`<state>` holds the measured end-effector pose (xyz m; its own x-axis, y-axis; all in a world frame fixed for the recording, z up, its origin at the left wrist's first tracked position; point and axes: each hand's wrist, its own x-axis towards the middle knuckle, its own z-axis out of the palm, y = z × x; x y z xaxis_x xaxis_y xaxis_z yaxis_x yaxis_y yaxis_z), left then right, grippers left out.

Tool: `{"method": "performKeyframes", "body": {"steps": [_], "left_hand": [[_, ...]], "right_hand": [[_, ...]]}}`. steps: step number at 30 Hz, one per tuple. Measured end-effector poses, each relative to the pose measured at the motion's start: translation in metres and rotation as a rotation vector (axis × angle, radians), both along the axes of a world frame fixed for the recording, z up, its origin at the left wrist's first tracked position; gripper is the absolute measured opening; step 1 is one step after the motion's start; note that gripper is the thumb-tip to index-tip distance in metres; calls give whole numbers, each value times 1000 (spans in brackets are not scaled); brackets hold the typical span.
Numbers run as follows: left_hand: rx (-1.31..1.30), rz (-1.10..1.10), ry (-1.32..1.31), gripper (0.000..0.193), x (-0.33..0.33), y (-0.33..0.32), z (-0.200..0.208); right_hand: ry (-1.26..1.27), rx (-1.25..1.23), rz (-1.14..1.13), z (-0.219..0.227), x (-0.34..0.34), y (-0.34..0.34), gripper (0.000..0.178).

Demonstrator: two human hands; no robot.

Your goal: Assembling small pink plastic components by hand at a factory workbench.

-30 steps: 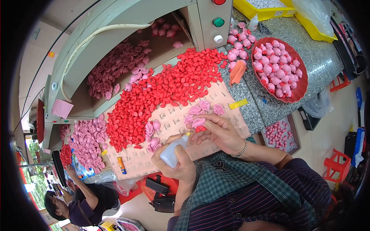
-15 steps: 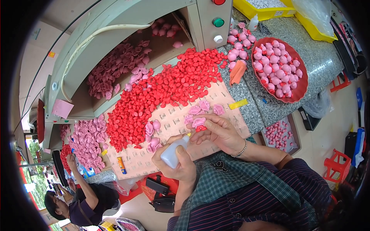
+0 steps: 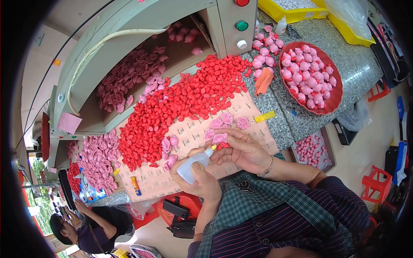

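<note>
A translucent white squeeze bottle (image 3: 187, 170) with a yellow tip is gripped in my left hand (image 3: 204, 182). Its nozzle points right and meets, or nearly meets, the small red part of a pink figure piece (image 3: 220, 138). Between thumb and fingers, my right hand (image 3: 251, 152) pinches that pink piece, which has a ruffled outline. Just beyond my fingers lie several loose pink ruffled pieces (image 3: 226, 118) on the pink perforated board (image 3: 193, 134). Whether glue is coming out is too small to see.
A large heap of red pieces (image 3: 150, 124) covers the board's far side. Beyond it stands a grey machine housing (image 3: 180, 43). At right, a red bowl (image 3: 340, 92) holds pink balls. An orange glue tube (image 3: 135, 185) lies at left. Another person (image 3: 92, 228) works at lower left.
The bottle's tip has come right, up to the red part of the piece in my right hand. At lower left, the other person's arm has lowered.
</note>
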<state>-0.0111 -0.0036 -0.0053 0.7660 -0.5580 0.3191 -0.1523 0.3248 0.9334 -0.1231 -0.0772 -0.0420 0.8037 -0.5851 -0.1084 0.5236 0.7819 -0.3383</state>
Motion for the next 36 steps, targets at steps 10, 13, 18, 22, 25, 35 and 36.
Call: {"method": "performKeyframes", "body": {"steps": [10,13,18,22,25,35,36], "left_hand": [[-10,-24,23,29,-1,-2,1],[-10,-22,10,29,-1,-2,-1],[8,-26,-13,30,-1,-1,-1],[8,-21,-19,30,-2,-2,2],[23,-25,-5,29,-2,-2,3],[2,-29,11,28,-1,0,2],[6,-35,6,28,-1,1,2]], "right_hand": [[1,19,3,-3,2,2,42],[15,16,5,0,2,2,41],[-5,15,7,-2,1,2,41],[14,9,-9,-2,1,2,41],[-9,28,-6,-4,1,2,42],[-22,48,-5,-8,2,1,42],[-33,50,-9,-8,2,1,41]]}}
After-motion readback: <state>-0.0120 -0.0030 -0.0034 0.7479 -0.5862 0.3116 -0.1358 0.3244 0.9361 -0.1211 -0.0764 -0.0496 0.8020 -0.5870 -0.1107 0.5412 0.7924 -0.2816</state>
